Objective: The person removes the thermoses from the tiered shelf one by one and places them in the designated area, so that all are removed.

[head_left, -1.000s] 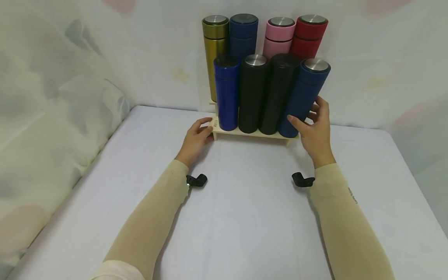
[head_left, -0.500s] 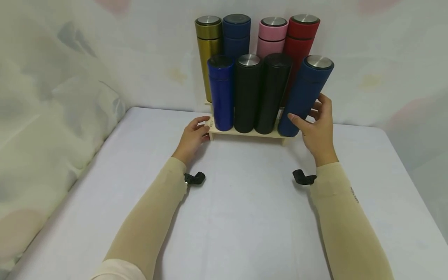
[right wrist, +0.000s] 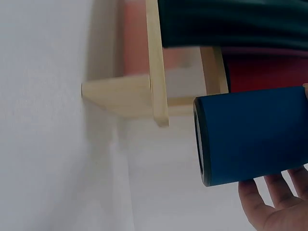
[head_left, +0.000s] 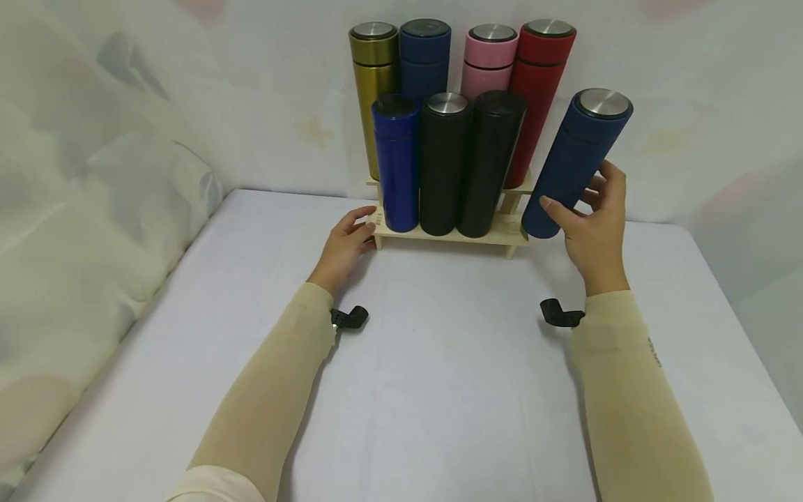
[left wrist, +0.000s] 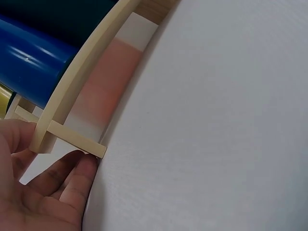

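Observation:
My right hand [head_left: 599, 230] grips a matte dark blue thermos flask [head_left: 576, 164] with a silver lid top, tilted to the right, beside the right end of the wooden two-tier rack [head_left: 439, 238]. In the right wrist view the flask's base [right wrist: 201, 144] hangs clear of the shelf edge. At the rack's left end my left hand [head_left: 343, 247] holds the lower shelf, thumb over the board and fingers at its leg [left wrist: 77, 138]. Along that shelf stand a glossy blue flask [head_left: 396, 167], a black flask with a silver top [head_left: 444, 167] and an all-black flask [head_left: 492, 167].
Behind, on the upper tier, are a gold flask [head_left: 374, 90], a dark blue flask [head_left: 424, 63], a pink flask [head_left: 489, 66] and a red flask [head_left: 539, 90]. The rack stands on a white-covered table [head_left: 452, 369], close to a patterned cloth backdrop [head_left: 282, 104].
My right hand has lifted the dark blue flask off the lower shelf and moved it right, uncovering the shelf's right end and more of the red flask. My left hand stays at the rack.

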### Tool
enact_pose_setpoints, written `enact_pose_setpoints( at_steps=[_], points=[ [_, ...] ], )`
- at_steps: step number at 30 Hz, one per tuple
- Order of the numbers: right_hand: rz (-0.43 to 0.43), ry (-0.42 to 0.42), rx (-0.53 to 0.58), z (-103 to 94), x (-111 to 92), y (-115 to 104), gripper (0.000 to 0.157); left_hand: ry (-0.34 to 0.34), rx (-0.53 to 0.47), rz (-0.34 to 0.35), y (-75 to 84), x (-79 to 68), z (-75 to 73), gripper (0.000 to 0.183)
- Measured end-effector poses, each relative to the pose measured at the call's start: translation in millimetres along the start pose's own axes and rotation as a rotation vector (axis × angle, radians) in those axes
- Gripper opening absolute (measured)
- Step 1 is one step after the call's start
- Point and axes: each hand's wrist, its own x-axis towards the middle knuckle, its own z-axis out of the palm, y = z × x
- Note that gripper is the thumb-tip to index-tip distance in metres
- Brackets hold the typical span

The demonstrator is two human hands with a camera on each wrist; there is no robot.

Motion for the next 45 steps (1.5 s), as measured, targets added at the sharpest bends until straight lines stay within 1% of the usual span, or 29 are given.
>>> enact_pose_setpoints(
  at_steps=[10, 16, 27, 35, 45],
  points=[
    [0.046, 0.054, -0.010, -13.4, 1, 2, 0.083, -0.010, 0.017, 0.011, -1.0, 0.6, 0.5, 0.045],
    [0.105, 0.062, -0.013, -18.8, 0, 10, 0.083, -0.021, 0.010, 0.012, -1.8, 1.4, -1.9, 0.045],
    [0.183, 0.030, -0.033, -25.6, 2, 36, 0.086, -0.024, 0.015, 0.016, -0.8, -0.1, -1.2, 0.045],
    [0.204, 0.010, -0.017, -27.4, 2, 55, 0.088, -0.015, 0.013, 0.010, -1.1, 0.1, -1.1, 0.045],
    [0.272, -0.012, 0.049, -24.4, 0, 63, 0.088, -0.015, 0.030, 0.014, 0.8, -1.7, 0.6, 0.044]
  ],
)
